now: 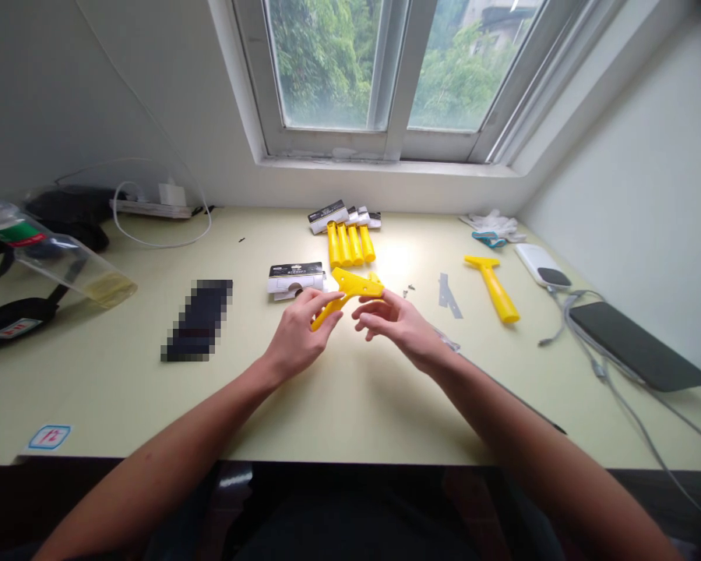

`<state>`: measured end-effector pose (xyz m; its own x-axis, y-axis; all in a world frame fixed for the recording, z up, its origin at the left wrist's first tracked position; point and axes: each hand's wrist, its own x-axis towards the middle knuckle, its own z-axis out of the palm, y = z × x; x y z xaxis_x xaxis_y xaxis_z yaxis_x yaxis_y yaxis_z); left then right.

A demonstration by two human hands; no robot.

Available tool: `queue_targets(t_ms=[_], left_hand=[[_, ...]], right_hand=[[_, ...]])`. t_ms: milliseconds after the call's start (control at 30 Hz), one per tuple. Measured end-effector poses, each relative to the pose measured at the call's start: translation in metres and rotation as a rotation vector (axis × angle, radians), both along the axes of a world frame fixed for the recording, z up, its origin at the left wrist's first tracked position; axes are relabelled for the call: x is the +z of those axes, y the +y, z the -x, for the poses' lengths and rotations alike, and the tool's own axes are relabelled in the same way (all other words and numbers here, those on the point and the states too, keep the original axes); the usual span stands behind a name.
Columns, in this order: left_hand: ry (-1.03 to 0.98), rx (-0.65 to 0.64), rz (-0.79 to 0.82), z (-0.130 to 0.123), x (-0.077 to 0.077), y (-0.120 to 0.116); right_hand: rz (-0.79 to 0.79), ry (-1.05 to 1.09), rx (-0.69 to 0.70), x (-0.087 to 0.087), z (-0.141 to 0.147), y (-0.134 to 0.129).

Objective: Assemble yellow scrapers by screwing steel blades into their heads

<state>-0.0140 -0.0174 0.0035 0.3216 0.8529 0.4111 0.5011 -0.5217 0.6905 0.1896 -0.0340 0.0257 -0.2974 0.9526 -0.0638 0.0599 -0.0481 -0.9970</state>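
A yellow T-shaped tool (357, 285) is held above the desk, its head tilted up to the right. My left hand (304, 331) is closed around its narrow handle. At the right end of the head, the fingertips of my right hand (400, 323) touch the edge, fingers bent and apart. Just behind my left hand lies a black and white card package (295, 279). Small screws (409, 291) rest to the right of the tool, and two thin grey blades (449, 296) lie crossed farther right. Another yellow tool (496, 288) lies beyond them.
Several yellow handles (350, 244) stand in a row at the back, near card packages (328, 216). A dark pixelated object (202, 319) and a tilted bottle (64, 257) are on the left. At right are white gloves (494, 226), a power bank (542, 265), a phone (639, 347) and cables.
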Motion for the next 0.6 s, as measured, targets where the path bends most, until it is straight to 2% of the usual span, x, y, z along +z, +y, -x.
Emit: queue_targets(t_ms=[200,333,400,467,533,600], left_hand=[[-0.249,-0.178,0.020,-0.010,0.001,-0.021],[-0.341,-0.250,0.079,-0.013,0.003,-0.026],[-0.321,-0.307,0.069,-0.012,0.005,-0.026],[-0.271,-0.326,0.028,-0.010,0.007,-0.025],[-0.235,-0.302,0.003,-0.009,0.007,-0.023],[-0.226,-0.265,0.005,-0.009,0.005,-0.020]], right_hand=[[0.009,0.197,-0.030,-0.018,0.037,-0.026],[-0.055,0.259,-0.038,-0.013,0.031,-0.028],[-0.106,0.213,-0.093,-0.006,0.009,-0.022],[-0.198,0.048,-0.234,0.003,-0.028,-0.010],[-0.346,-0.287,-0.437,0.010,-0.076,0.005],[-0.375,-0.797,-0.643,0.015,-0.127,0.022]])
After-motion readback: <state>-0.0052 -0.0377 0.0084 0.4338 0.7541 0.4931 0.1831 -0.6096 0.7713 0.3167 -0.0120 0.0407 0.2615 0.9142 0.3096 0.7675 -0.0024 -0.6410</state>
